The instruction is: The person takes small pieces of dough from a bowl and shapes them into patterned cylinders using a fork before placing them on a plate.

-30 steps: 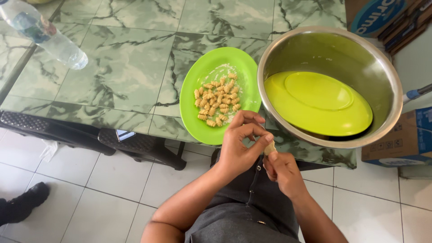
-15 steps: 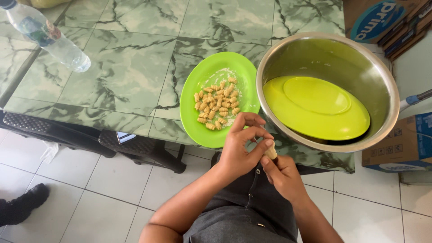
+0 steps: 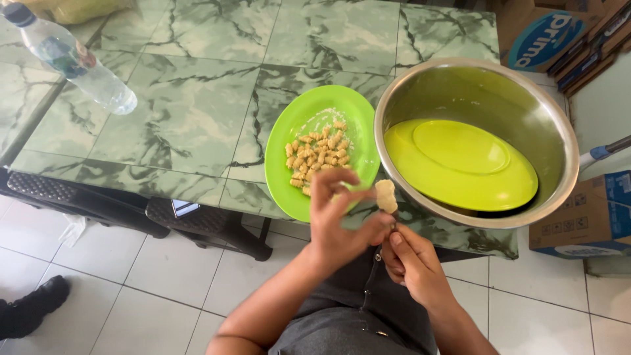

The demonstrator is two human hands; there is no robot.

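My left hand [image 3: 335,220] holds a small pale piece [image 3: 386,195] at its thumb tip, with the other fingers spread over the near edge of a green plate [image 3: 289,131]. My right hand [image 3: 411,263] is curled just below the piece and pinches its lower end. The plate carries a pile of small tan pieces [image 3: 319,152]. Right of it stands a steel bowl [image 3: 552,131] with a yellow-green plate [image 3: 460,164] lying inside. Both hands hover at the table's near edge, between plate and bowl.
The green marble-patterned table [image 3: 190,98] holds a plastic water bottle [image 3: 72,59] at the far left. A dark chair [image 3: 131,210] is tucked under its near edge. Cardboard boxes [image 3: 578,217] stand on the tiled floor to the right, and a shoe [image 3: 29,309] at the lower left.
Both hands have lifted the pale piece a little toward the bowl's rim. My left fingers have spread apart over the plate edge.
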